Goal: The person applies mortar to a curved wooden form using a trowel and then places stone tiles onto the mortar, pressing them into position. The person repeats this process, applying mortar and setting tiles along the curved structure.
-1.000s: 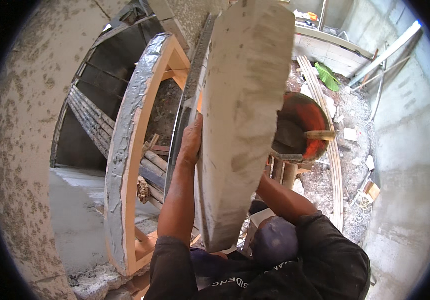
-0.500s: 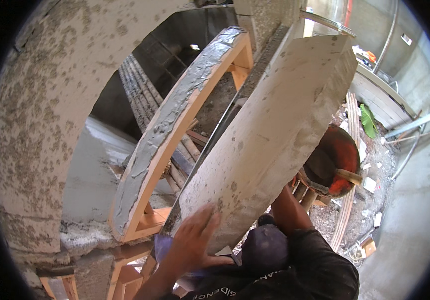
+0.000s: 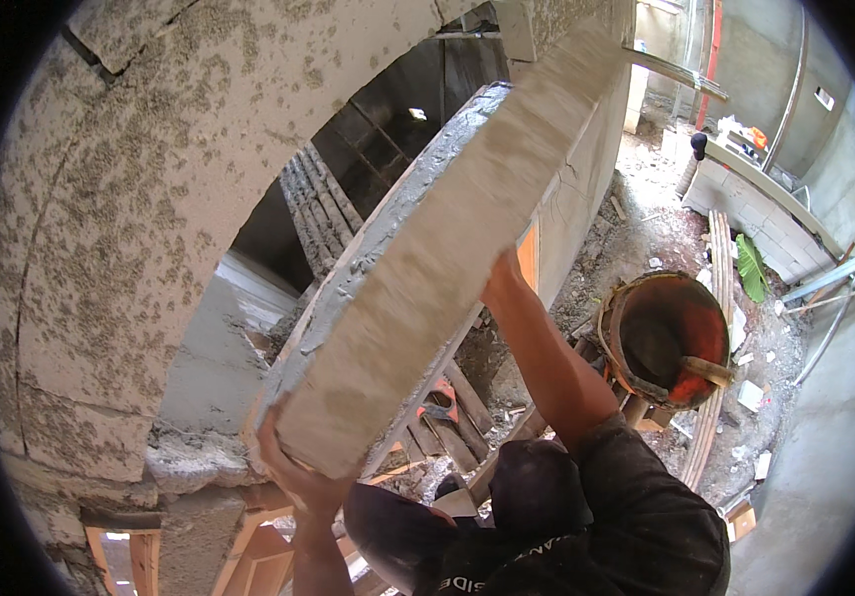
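The left hand (image 3: 300,475) is curled around the near end of a long pale block (image 3: 447,248), its fingers up the left edge. The right hand (image 3: 503,276) is against the block's right edge farther up; its fingers are mostly hidden, so I cannot tell how far they close. The block slants away over a wooden frame (image 3: 252,425), with grey mortar (image 3: 353,283) showing along its left side; I cannot tell whether it rests fully there. Right of the right forearm stands 1 bucket (image 3: 636,318), a wooden handle (image 3: 707,372) jutting over its rim. Beyond lie thin poles (image 3: 721,253), 1 green leaf (image 3: 750,268) and a low wall (image 3: 765,214).
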The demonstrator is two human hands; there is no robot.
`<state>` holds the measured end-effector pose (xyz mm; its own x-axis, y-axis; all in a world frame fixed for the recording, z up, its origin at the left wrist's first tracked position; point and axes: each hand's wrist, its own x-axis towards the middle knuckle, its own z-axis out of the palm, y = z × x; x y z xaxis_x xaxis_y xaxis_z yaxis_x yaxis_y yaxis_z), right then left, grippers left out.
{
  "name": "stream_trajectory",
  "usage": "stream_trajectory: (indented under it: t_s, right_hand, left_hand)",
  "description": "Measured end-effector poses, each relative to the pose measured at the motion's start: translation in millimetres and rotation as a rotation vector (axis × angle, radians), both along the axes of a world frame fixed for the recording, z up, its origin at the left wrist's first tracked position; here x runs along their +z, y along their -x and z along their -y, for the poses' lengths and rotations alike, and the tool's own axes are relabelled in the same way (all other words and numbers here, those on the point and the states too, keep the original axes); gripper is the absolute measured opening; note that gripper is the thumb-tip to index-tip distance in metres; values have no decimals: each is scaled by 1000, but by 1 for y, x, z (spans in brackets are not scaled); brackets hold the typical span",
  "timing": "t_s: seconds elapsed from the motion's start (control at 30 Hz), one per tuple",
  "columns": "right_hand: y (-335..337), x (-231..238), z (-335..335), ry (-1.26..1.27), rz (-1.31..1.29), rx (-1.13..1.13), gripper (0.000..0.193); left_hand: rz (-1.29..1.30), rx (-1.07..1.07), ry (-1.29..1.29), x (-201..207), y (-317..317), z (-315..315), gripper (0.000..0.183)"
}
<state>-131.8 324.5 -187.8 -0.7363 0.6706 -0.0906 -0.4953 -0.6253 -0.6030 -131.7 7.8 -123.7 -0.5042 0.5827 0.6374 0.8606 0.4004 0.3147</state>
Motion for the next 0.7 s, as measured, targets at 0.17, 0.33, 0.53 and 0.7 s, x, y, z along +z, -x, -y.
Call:
stream_trajectory:
  t_s: [0.17, 0.33, 0.53, 0.7]
  right_hand:
    - [41, 24, -18, 31, 187, 110, 100]
    - [49, 20, -30, -62, 197, 207, 104]
    - [36, 12, -54, -405, 493, 329, 97]
    - [42, 28, -62, -1008, 443, -37, 103]
  left_hand:
    - [-14, 51, 48, 41, 35, -17, 104]
    - [93, 70, 31, 51, 45, -32, 102]
    - [256, 109, -28, 59, 78, -27, 95]
    - [416, 120, -122, 44, 112, -19, 89]
